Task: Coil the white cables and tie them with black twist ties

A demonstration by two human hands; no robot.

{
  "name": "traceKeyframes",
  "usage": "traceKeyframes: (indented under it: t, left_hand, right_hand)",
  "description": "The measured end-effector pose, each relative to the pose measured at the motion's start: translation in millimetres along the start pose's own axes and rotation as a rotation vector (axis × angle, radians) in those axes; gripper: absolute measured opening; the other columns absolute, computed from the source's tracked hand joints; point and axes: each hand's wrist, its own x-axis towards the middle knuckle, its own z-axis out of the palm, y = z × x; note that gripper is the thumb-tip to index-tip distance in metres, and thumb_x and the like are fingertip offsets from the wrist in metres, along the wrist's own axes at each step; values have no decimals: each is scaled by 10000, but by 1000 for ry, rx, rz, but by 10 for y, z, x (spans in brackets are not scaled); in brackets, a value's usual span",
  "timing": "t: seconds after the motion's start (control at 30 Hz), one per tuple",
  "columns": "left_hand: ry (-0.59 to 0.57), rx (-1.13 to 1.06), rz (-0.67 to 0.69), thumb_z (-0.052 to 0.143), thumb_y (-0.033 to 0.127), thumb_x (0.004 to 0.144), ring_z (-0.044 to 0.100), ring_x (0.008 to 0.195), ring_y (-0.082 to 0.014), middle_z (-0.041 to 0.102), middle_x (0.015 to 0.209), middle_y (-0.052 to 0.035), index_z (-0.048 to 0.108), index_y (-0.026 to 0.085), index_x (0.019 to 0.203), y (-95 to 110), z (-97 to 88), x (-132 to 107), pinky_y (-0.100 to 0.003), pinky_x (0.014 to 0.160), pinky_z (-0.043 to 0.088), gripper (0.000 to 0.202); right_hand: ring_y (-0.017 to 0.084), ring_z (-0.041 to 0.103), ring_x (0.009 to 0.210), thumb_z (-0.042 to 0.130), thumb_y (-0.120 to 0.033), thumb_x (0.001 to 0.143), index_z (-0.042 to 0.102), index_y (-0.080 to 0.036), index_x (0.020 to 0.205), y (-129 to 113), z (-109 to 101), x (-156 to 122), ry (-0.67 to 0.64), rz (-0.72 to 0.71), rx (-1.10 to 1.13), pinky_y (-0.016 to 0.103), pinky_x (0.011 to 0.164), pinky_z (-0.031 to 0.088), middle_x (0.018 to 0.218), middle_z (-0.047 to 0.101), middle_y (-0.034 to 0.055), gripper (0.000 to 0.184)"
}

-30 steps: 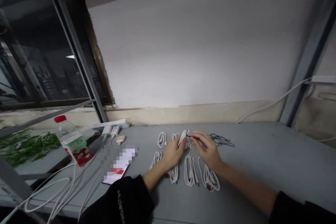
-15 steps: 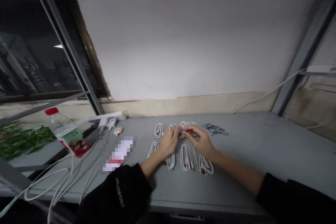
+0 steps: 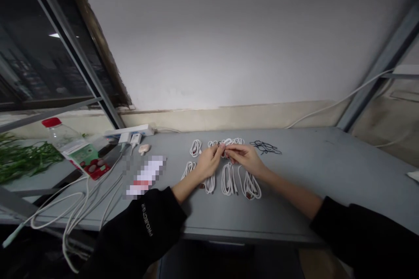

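My left hand [image 3: 209, 161] and my right hand [image 3: 245, 159] meet over the middle of the grey desk, fingers pinched closed and fingertips touching. Whatever they hold is small and mostly hidden. Right behind the fingertips lies a white coiled cable [image 3: 238, 141], partly covered. Another white coil [image 3: 196, 148] rests to the left in the back row. Closer to me are more bundled white cables: one coil [image 3: 189, 169] beside my left wrist, one [image 3: 210, 184] partly under that hand, one [image 3: 229, 179] between the wrists, and one [image 3: 251, 186] below my right hand.
Thin black ties [image 3: 266, 147] lie loose right of the hands. On the left are a phone-like blurred object [image 3: 147, 176], a pinkish case [image 3: 144, 149], a power strip [image 3: 129, 131] with chargers, a red-and-green carton [image 3: 87, 159], a red-capped bottle [image 3: 60, 133] and trailing white cords [image 3: 77, 209].
The view has tilted down a little, so the desk sits higher in the picture. Both hands stay together over the cables, with the right fingers drawn slightly closer to the left.
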Motion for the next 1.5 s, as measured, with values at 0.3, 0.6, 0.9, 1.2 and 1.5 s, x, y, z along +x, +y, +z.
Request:
traceKeyframes:
  t: [0.3, 0.6, 0.9, 1.2, 1.5]
  left_hand:
    - [102, -47, 44, 330, 505, 965, 411, 585, -122, 436, 582, 28, 439, 191, 644, -4, 5, -3, -272, 584, 276, 461]
    - [59, -315, 41, 397, 604, 918, 352, 501, -94, 381, 490, 37, 419, 188, 523, 2, 36, 48, -274, 541, 277, 574]
    - [-66, -740, -249, 505, 529, 900, 286, 370, -58, 386, 407, 32, 501, 172, 540, 14, 56, 86, -253, 425, 163, 507]
    - [-161, -1000, -331, 461, 357, 931, 220, 277, -31, 394, 368, 49, 531, 153, 602, 146, 41, 72, -208, 349, 93, 393]
    - [-315, -974, -462, 295, 505, 983, 187, 238, -27, 286, 301, 49, 437, 157, 456, 161, 53, 65, -174, 314, 132, 647]
  right_hand:
    - [96, 478, 489, 748, -516, 694, 699, -170, 715, 43, -80, 24, 57, 135, -99, 244, 455, 360, 544, 567, -8, 350]
    - [118, 547, 597, 766, -480, 679, 681, -201, 736, 28, -77, 42, 61, 89, -67, 278, 538, 449, 712, 654, 24, 297]
    - [123, 556, 586, 726, -390, 753, 694, -200, 753, -22, -32, -7, 23, 54, -102, 296, 551, 478, 704, 668, 31, 192]
    - [176, 609, 852, 655, -311, 825, 647, -194, 772, 34, -43, -22, 108, -322, -398, 302, 631, 493, 1039, 632, 88, 129]
    - [156, 582, 741, 538, -222, 908, 576, -210, 793, -21, -9, -57, 70, -519, -539, 309, 665, 487, 795, 620, 31, 122]
